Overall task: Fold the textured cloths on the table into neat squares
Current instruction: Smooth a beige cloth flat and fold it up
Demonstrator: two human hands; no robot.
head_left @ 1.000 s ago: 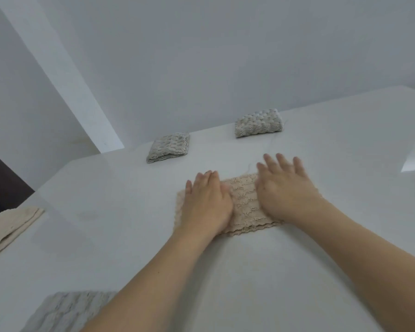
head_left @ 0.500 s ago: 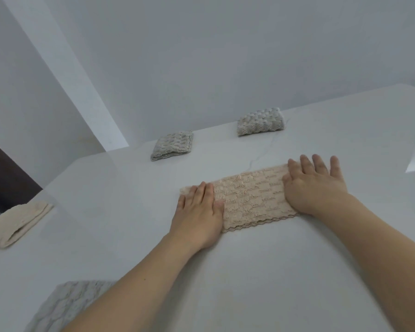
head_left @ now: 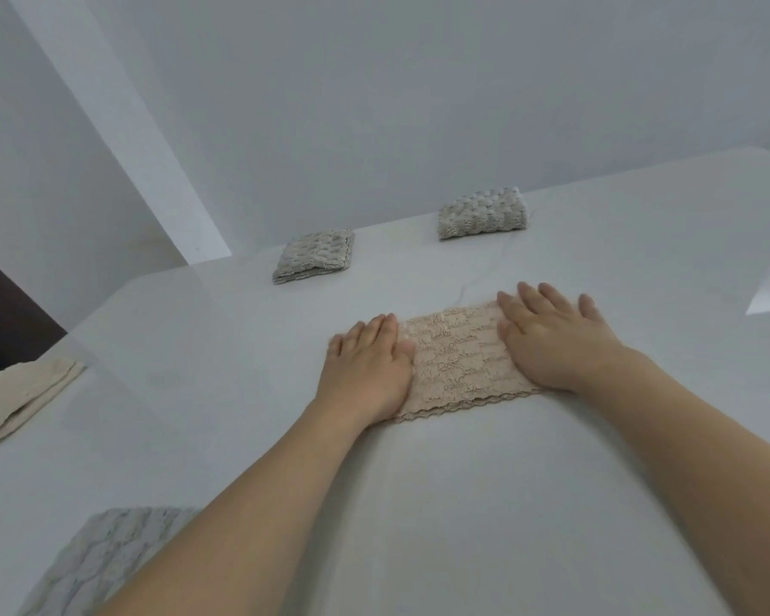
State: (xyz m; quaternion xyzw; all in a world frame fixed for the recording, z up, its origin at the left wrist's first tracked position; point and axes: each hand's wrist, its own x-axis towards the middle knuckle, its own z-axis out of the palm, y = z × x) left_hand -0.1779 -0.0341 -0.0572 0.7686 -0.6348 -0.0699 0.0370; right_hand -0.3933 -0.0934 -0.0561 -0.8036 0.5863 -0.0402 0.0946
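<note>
The table [head_left: 485,504] fills the lower and middle frame; its top is white, smooth and faintly glossy, with a thin grey vein near the centre; judged slippery under fabric, so a cloth may slide if pushed sideways.

The beige cloth [head_left: 459,357] lies flat at centre frame as a folded strip, longer across than deep; the surface is knitted and ridged, with a scalloped near edge; judged light, soft and limp, holding no shape of its own; take hold at the corners of one short end and carry that end over to the other, keeping the opposite end pinned.

The left hand [head_left: 365,371] lies flat, fingers straight and together, palm pressing the left end of the beige cloth; it holds nothing. The right hand [head_left: 552,340] lies flat, fingers slightly spread, pressing the right end; it holds nothing.

A grey cloth [head_left: 94,562] at the lower left corner is partly cut off by the frame and by the left forearm; bumpy weave; whether it is folded cannot be told. A cream cloth [head_left: 14,402] at the left edge is folded, smoother in texture. Two grey folded cloths sit in the upper middle, well apart: the left folded cloth [head_left: 314,255] is a flat square; the right folded cloth [head_left: 483,212] is thicker, with a puffy weave.
</note>
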